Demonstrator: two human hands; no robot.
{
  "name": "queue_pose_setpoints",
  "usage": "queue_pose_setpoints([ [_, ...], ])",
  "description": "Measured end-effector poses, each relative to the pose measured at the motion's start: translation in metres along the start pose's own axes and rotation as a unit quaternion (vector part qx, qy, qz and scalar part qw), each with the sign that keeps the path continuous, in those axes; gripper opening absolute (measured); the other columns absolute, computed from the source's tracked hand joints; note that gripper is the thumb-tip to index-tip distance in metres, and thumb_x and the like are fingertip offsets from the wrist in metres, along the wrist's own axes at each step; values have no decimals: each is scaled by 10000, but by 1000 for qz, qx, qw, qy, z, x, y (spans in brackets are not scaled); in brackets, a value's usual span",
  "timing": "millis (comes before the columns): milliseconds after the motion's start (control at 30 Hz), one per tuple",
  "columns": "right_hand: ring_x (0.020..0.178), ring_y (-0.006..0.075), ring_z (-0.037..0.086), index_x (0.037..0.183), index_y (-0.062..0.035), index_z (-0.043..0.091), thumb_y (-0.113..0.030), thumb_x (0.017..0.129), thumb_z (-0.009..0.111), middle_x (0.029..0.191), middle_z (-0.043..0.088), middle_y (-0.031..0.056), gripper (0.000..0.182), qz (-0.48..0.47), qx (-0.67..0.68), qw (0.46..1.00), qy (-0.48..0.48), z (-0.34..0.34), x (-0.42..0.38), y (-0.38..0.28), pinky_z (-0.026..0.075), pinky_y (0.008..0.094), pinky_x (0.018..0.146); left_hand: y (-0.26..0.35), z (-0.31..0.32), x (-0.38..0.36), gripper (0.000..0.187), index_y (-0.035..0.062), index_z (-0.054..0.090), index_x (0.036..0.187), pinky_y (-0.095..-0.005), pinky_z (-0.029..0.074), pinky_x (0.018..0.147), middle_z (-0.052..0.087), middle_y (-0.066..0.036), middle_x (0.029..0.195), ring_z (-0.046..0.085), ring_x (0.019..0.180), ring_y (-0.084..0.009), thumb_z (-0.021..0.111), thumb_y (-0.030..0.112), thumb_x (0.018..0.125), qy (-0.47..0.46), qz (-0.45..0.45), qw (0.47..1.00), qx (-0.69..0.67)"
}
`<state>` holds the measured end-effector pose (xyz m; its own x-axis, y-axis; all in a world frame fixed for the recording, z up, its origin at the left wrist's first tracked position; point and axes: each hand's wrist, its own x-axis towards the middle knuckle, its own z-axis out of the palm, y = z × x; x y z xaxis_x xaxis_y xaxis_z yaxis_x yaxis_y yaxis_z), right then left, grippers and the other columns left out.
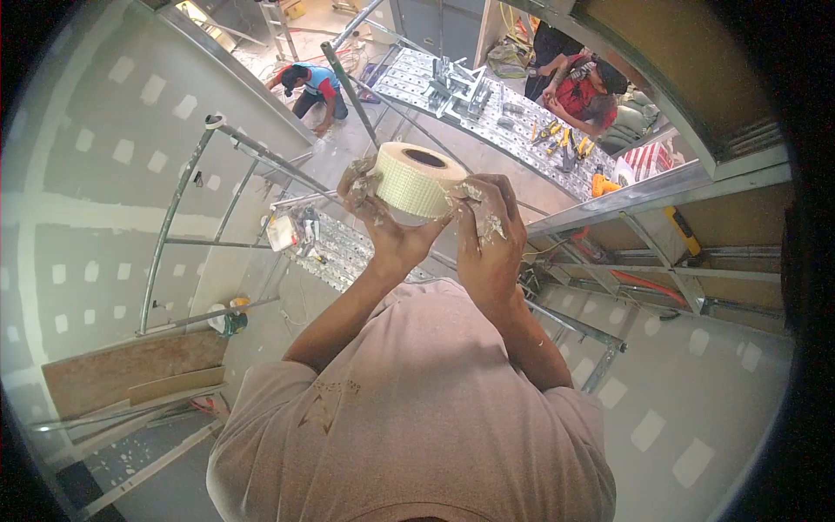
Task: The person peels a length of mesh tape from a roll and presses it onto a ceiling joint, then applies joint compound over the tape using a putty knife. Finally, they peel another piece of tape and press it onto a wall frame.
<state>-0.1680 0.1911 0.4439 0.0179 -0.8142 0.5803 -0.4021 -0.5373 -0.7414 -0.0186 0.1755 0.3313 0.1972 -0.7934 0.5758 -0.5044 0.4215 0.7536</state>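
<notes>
A roll of pale mesh tape (pixel 416 187) is held up in front of my chest, between my two hands. Its flat top with the dark core hole faces upward. My left hand (pixel 391 217) grips the roll's left side, with the thumb reaching under it. On the right side, my right hand (pixel 489 230) has its fingertips pressed against the roll's edge. White compound is smeared on the fingers of both hands.
Metal scaffold rails (pixel 174 213) stand at the left and lower right. A perforated platform (pixel 522 130) carries metal parts and yellow tools. One person (pixel 315 87) crouches at the upper left; another (pixel 587 91) sits beyond the platform. A bucket (pixel 228 319) is at the left.
</notes>
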Motion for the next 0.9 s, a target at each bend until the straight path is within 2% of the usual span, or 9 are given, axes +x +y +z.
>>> queue_pose_setpoints([
  [33, 899, 372, 629, 1065, 13, 573, 80, 851, 644, 1013, 601, 174, 236, 0, 0, 1000, 0, 0, 0, 0, 509, 447, 791, 5, -1, 5, 1139, 115, 176, 1438, -545, 340, 1100, 254, -179, 1376, 262, 1351, -377, 977, 376, 671, 0, 0, 1000, 0],
  [100, 896, 371, 628, 1064, 8, 575, 75, 854, 645, 1013, 602, 171, 231, 1, -6, 1000, 2, 0, 0, -1, 508, 452, 789, 18, -2, 15, 1139, 116, 178, 1442, -545, 340, 1097, 256, -179, 1379, 267, 1349, -377, 977, 371, 672, 48, 82, 995, 8],
  [233, 898, 368, 630, 1068, -3, 579, 60, 860, 653, 1016, 604, 166, 229, -2, -16, 1000, -3, 0, -1, 1, 507, 453, 787, 6, 0, 6, 1155, 114, 170, 1463, -549, 338, 1095, 256, -180, 1384, 271, 1347, -385, 975, 372, 676, 14, 36, 999, 15],
  [300, 902, 364, 631, 1063, -14, 584, 41, 866, 664, 1019, 607, 159, 219, -7, -20, 1000, -2, 1, -2, 1, 506, 454, 786, 6, 3, 8, 1170, 116, 161, 1485, -553, 337, 1090, 256, -182, 1389, 273, 1346, -393, 972, 373, 683, 51, 84, 995, -13],
  [400, 905, 360, 633, 1051, -19, 588, 31, 868, 672, 1019, 610, 154, 207, 4, -20, 1000, -8, 0, -3, -1, 506, 453, 785, 1, 3, 4, 1184, 123, 145, 1502, -558, 340, 1085, 254, -184, 1390, 270, 1348, -397, 969, 373, 689, 29, 57, 998, -9],
  [733, 907, 357, 633, 1032, -20, 589, 35, 865, 668, 1014, 610, 150, 193, 2, -24, 1000, -11, 0, -3, -2, 505, 452, 788, 13, -3, 10, 1179, 131, 130, 1494, -566, 331, 1092, 237, -190, 1413, 253, 1363, -399, 963, 383, 699, 49, 85, 995, 11],
  [800, 909, 356, 634, 1029, -20, 590, 36, 863, 669, 1015, 611, 150, 193, 1, -27, 1000, -14, 0, -3, -2, 505, 451, 787, 11, -4, 11, 1248, 172, 54, 1552, -572, 336, 1085, 231, -192, 1423, 245, 1369, -409, 955, 380, 714, 57, 129, 989, 39],
  [833, 909, 356, 634, 1029, -20, 590, 36, 863, 669, 1015, 611, 150, 193, 1, -27, 1000, -14, -1, -3, -3, 505, 451, 787, 12, -4, 11, 1248, 172, 54, 1552, -572, 336, 1085, 231, -192, 1423, 245, 1369, -409, 955, 380, 714, 57, 129, 989, 39],
  [900, 911, 356, 633, 1029, -20, 590, 33, 862, 670, 1014, 611, 149, 193, 0, -31, 999, -21, -1, -3, -4, 504, 450, 789, 16, -7, 10, 1341, 241, -68, 1603, -582, 342, 1076, 223, -197, 1431, 241, 1370, -421, 944, 374, 734, 39, 118, 989, 77],
])
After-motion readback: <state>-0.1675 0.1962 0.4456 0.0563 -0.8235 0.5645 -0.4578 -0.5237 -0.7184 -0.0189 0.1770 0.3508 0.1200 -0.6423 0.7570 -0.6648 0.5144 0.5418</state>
